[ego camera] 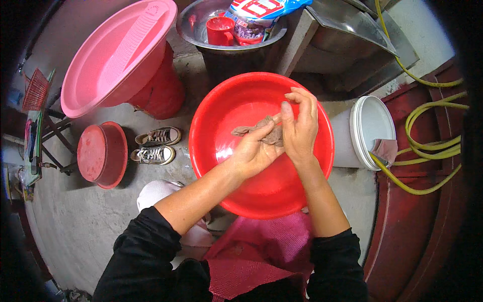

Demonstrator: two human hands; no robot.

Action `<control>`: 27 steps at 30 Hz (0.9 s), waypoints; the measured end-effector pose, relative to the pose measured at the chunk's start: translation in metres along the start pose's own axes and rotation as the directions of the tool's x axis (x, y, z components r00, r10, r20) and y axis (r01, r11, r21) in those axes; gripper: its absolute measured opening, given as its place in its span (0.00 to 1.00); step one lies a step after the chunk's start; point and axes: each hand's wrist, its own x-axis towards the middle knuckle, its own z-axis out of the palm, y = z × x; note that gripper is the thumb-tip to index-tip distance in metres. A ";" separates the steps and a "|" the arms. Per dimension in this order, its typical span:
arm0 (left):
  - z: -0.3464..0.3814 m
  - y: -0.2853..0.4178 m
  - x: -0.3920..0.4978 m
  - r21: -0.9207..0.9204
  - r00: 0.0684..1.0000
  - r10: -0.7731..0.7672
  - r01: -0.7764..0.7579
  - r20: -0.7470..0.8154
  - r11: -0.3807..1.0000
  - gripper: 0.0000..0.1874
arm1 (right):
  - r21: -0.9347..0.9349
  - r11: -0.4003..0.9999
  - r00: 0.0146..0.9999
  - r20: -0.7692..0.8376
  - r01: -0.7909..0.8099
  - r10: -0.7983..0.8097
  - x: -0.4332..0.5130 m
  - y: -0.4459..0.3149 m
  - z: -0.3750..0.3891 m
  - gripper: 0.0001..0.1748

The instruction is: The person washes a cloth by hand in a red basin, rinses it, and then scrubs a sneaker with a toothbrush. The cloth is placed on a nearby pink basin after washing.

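Note:
Over a large red plastic basin (264,205), my left hand (254,153) grips a small crumpled brown cloth (273,137), with the thumb laid across it. The cloth looks thin and wet, and part of it is hidden between my hands. Close against its right side is my right hand (303,126), thumb raised and fingers curled apart. The heel of that hand appears to touch the cloth, but I see nothing gripped in its fingers. A bright glare lies on the basin's inner floor.
A pink basin with a washboard (132,45) rests on a red bucket (162,87). A metal bowl (194,28) holds a red mug (220,32) and a detergent bag (253,17). Sneakers (156,145), a red tub (100,154), a white bucket (341,137) and a yellow hose (415,145) surround me.

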 end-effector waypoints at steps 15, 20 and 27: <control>0.000 0.017 0.000 0.146 0.979 -0.082 0.110 -0.185 0.983 0.16 | 0.467 0.660 0.808 0.345 -0.589 0.477 -0.005 0.011 0.003 0.19; 0.001 0.017 0.000 0.231 0.982 -0.130 0.159 -0.134 0.960 0.17 | 0.273 0.496 0.543 0.631 -0.824 0.554 -0.009 0.017 0.002 0.30; 0.006 0.012 -0.006 0.714 0.946 -0.323 0.233 -0.010 0.660 0.18 | 0.186 0.183 0.253 0.836 -0.965 0.486 -0.017 0.026 0.003 0.39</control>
